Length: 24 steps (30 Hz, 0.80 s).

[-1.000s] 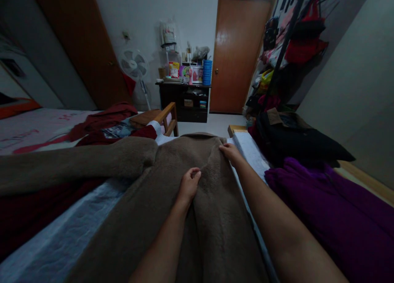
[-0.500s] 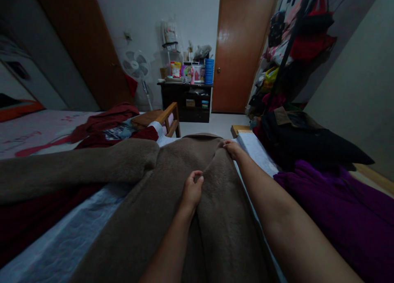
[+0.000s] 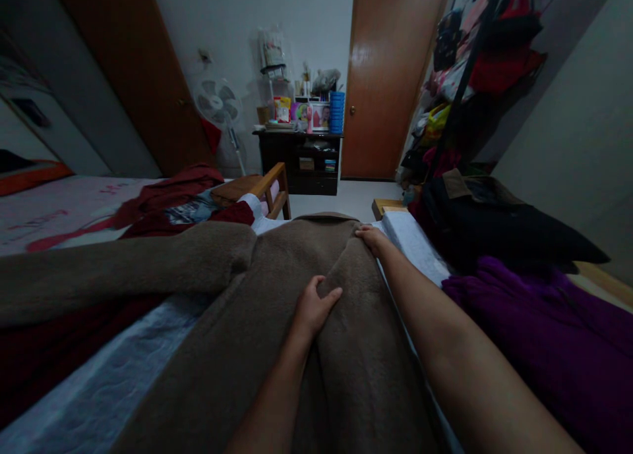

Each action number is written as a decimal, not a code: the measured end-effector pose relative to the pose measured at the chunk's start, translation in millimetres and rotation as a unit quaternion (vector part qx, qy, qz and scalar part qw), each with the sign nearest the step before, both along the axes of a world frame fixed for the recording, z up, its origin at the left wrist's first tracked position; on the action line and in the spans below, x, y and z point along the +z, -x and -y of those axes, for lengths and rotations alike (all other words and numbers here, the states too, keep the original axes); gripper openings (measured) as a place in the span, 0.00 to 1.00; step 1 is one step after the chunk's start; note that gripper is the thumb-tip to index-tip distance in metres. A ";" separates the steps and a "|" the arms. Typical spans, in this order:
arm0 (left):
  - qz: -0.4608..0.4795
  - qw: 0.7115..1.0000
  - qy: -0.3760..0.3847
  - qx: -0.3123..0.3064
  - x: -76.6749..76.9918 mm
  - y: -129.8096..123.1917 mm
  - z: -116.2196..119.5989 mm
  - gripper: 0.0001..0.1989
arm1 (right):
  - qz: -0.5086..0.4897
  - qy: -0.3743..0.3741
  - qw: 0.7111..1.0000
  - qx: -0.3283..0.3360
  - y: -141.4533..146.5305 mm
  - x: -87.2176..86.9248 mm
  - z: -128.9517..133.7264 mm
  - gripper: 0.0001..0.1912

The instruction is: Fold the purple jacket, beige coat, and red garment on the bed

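Observation:
A brown fleecy coat (image 3: 237,348) lies spread over the bed, with one sleeve (image 3: 123,259) stretched out to the left and its collar (image 3: 329,218) at the far end. On the middle of the coat rests my left hand (image 3: 315,307), thumb and fingers apart, beside a fold in the cloth. Farther up, my right hand (image 3: 370,236) pinches the coat near its right shoulder. The right part of the coat is folded inward along a slanting edge between my two hands.
Light blue bedding (image 3: 123,355) shows under the coat. A purple garment (image 3: 534,348) and a dark pile of clothes (image 3: 494,223) lie at the right. Red clothing (image 3: 168,197) is at the left. Behind stand a wooden bed post (image 3: 277,190), a fan (image 3: 217,105) and a black cabinet (image 3: 297,164).
My left hand has opened, its thumb spreading away from the fingers to the right. My right hand stays at the coat's shoulder with hardly any movement.

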<state>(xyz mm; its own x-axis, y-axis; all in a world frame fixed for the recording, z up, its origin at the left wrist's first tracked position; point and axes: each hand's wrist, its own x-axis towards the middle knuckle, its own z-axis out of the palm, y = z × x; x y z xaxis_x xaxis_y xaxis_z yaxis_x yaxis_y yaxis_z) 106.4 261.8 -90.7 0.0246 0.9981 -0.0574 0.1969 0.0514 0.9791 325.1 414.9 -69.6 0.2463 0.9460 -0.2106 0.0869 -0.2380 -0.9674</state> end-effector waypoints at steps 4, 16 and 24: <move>-0.061 0.997 -0.026 -0.025 2.6 1.6 3.0 0.17 | 0.016 -0.039 0.999 -0.022 0.0 -7.4 -4.6 0.05; 0.102 0.991 0.081 -0.017 9.9 5.1 0.6 0.16 | 0.042 0.011 0.998 0.055 -7.8 2.9 23.0 0.08; 0.201 0.975 0.091 -0.031 9.1 -0.2 2.8 0.25 | 0.005 0.025 0.997 0.071 -4.6 1.3 35.3 0.10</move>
